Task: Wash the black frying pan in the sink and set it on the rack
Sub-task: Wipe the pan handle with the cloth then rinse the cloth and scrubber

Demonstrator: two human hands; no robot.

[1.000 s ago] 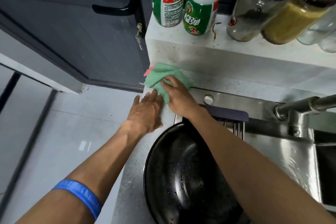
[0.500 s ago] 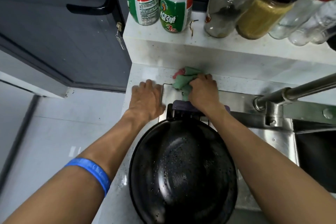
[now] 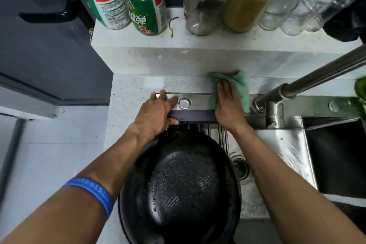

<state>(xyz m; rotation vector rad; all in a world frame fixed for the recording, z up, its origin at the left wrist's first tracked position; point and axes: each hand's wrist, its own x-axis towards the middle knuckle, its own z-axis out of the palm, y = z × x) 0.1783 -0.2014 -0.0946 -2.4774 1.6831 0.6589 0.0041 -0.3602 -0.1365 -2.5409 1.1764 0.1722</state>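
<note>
I pressed the green cloth point(image 3: 235, 85) flat-fingered with my right hand point(image 3: 227, 105); the black frying pan point(image 3: 178, 190) sat below both hands (left hand point(image 3: 156, 113) nearer, resting open).

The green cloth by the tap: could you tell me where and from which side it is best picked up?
Pinch the green cloth at its bunched far edge by the ledge, coming from above. It lies flat on the counter under the right hand, so no other raised fold shows; the tap crowds its right side.
</note>
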